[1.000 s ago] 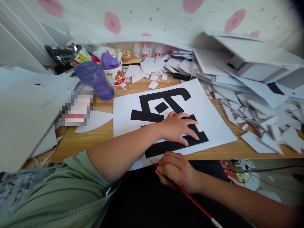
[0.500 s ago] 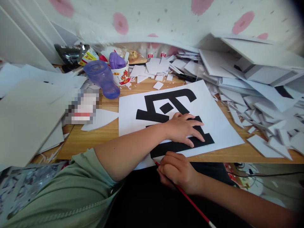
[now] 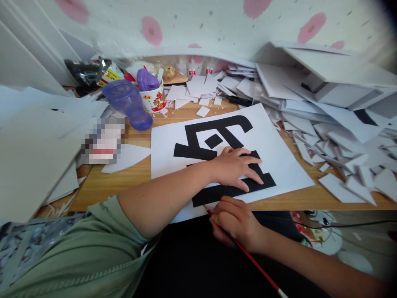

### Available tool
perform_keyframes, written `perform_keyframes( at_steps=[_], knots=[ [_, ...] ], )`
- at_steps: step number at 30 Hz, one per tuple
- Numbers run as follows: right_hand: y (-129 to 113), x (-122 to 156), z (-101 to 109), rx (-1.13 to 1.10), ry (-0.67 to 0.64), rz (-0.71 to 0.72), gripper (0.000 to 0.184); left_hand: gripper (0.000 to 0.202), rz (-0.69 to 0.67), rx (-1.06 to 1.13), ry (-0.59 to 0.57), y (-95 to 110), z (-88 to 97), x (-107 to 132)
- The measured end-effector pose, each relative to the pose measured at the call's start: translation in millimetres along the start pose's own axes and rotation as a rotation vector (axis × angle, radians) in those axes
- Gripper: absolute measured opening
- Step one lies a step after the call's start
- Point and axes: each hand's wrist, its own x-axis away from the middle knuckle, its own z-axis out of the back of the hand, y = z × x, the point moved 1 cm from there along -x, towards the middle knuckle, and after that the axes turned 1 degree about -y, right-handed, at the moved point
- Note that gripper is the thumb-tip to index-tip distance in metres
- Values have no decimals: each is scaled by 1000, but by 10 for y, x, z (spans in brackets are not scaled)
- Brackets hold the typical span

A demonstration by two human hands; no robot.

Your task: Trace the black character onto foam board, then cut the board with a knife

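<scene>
A white sheet with a large black printed character lies on the wooden desk. My left hand rests flat on the sheet, fingers spread over the black shape, pressing it down. Just below, at the desk's front edge, my right hand is closed round a thin red tool with a white end. The tool's tip touches the lower edge of the black shape, near the sheet's front border.
Heaps of white paper offcuts cover the right and back of the desk. A purple bottle lies on its side beside a printed cup at the back left. Stacked white sheets hang over the left side.
The view has shifted slightly. My right hand and the red tool's tip have crept a little to the right along the lower black stroke. My left hand stays pressed on the sheet.
</scene>
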Motion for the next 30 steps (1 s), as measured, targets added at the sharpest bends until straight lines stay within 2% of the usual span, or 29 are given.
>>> perform_keyframes(
  at_steps=[13, 30],
  knots=[
    [51, 72, 75, -20, 54, 5, 27, 39, 1, 4, -4, 7, 12, -1],
    [88, 191, 156, -79, 53, -70, 23, 38, -9, -2, 16, -13, -12, 0]
  ],
)
